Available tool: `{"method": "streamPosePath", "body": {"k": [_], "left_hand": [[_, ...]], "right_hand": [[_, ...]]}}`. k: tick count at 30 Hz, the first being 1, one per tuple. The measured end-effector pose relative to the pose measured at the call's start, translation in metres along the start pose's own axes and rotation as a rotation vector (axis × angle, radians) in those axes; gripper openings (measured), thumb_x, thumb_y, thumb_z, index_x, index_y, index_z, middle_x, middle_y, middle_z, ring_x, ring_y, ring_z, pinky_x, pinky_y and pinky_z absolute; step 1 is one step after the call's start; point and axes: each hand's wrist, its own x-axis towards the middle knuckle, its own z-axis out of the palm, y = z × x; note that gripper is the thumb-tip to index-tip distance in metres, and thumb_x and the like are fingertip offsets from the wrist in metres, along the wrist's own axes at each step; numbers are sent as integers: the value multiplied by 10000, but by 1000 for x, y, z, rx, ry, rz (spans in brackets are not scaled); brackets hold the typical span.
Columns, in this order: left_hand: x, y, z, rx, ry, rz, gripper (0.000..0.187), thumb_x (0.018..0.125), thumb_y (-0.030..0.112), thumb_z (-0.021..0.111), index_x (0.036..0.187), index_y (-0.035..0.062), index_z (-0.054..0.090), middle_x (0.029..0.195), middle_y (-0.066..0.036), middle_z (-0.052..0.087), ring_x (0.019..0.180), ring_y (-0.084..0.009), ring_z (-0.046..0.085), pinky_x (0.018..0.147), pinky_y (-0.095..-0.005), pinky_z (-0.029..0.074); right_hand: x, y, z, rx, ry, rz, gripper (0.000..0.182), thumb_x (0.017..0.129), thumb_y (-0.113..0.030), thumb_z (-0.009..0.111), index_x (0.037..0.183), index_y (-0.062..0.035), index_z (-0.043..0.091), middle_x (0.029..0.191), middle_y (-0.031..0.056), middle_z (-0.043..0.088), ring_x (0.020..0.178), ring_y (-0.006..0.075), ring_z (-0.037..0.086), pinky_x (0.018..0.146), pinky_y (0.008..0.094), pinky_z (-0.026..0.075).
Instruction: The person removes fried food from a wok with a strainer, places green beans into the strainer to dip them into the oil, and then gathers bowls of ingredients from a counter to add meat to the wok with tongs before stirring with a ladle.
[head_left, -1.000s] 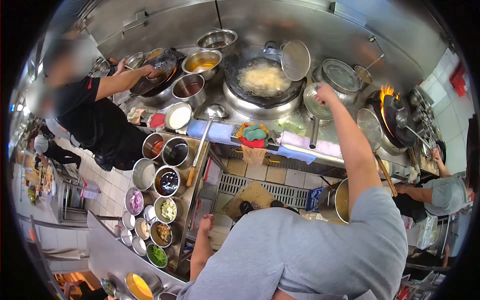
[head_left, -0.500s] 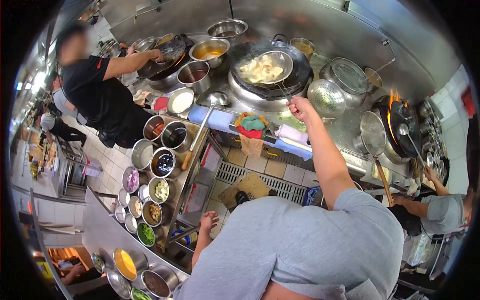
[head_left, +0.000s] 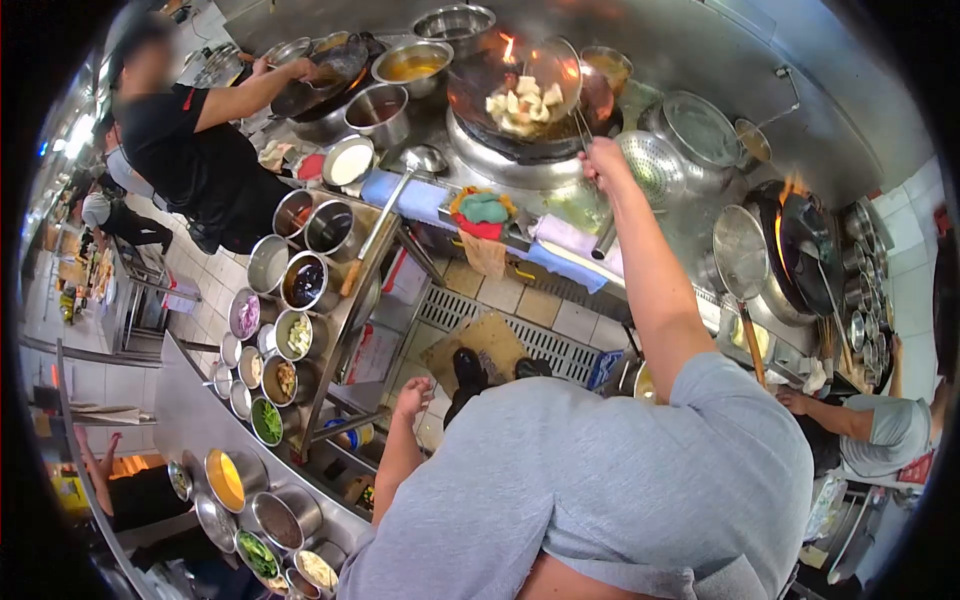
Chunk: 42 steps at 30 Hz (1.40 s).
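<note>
My right hand (head_left: 604, 163) grips the handle of a round strainer (head_left: 560, 72), which is tipped up over a black wok (head_left: 466, 98). Pale chunks of food (head_left: 525, 103), of a kind I cannot make out, tumble off the strainer into the wok. Flames and an orange glow show round the wok's far side. My left hand (head_left: 412, 397) hangs low by my side, its fingers loosely bent and holding nothing. Closest to that hand is the steel rack (head_left: 330, 400) with its pots of ingredients.
A ladle (head_left: 425, 160) lies across the counter edge on folded blue cloth. Beside the wok rests a perforated strainer (head_left: 655, 165). A co-worker (head_left: 190, 140) cooks at the left; another person (head_left: 875, 435) stands at the right near a flaming wok (head_left: 800, 250).
The strainer has swung from lying level to steeply tilted, spilling the pale chunks. Flames have flared at the wok. My left hand's fingers have curled a little.
</note>
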Motion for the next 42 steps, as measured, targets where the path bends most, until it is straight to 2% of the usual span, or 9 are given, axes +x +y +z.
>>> {"method": "streamPosePath", "body": {"k": [4,7,10,14,22,27,30,36,42], "left_hand": [[-12,-6,2,8,3,8,172,815,243,497,969,166,503,965,-11,565,843,-184,547,707,-362,388],[-10,-16,-6,11,25,3,176,812,244,503,968,162,502,962,-13,565,843,-191,548,723,-371,386],[-5,-37,-24,-23,25,7,179,815,244,496,974,161,498,971,-16,566,851,-199,548,731,-380,382],[-9,-48,-38,-153,87,28,183,823,256,495,980,163,491,975,-19,569,852,-202,556,733,-387,382],[-50,-72,-47,-46,155,28,213,826,327,511,961,165,478,980,-13,570,834,-199,562,665,-364,389],[-13,-108,-56,-403,-25,-99,181,826,301,498,935,159,470,986,-11,561,819,-193,556,621,-322,389],[-35,-75,-46,25,86,34,181,825,293,495,953,167,475,1000,-7,559,833,-197,555,634,-324,394],[-24,-59,-47,-203,123,5,185,835,303,497,963,171,493,1002,5,566,850,-189,562,690,-363,389],[-8,-46,-41,-122,73,5,233,823,337,521,980,167,494,995,2,571,860,-195,565,696,-374,391]], "right_hand": [[22,10,13,-565,105,-307,98,674,-48,470,657,41,508,545,165,537,405,242,519,371,361,374],[23,-5,12,-485,89,-282,93,671,-50,485,665,32,528,551,174,543,426,247,534,394,361,392],[2,-28,-2,-38,14,-89,128,746,24,436,856,-17,487,539,54,480,397,128,429,327,282,281],[47,-15,-51,-1017,293,-553,48,793,-86,499,787,-41,514,523,49,463,400,140,432,331,288,290],[8,-4,-13,126,67,261,129,827,-24,391,800,40,499,624,111,493,403,110,380,327,214,292],[40,40,22,560,-249,384,113,797,54,346,875,58,428,680,121,496,407,72,369,315,166,299],[29,21,24,575,-165,335,107,802,40,342,869,63,422,689,118,499,403,66,362,315,165,304],[3,-10,30,-4,-50,95,113,823,-78,397,824,-4,483,665,94,508,387,91,358,308,241,271],[-10,-21,33,-556,39,-261,188,699,-96,498,825,24,570,623,158,592,482,241,575,453,372,428]]}}
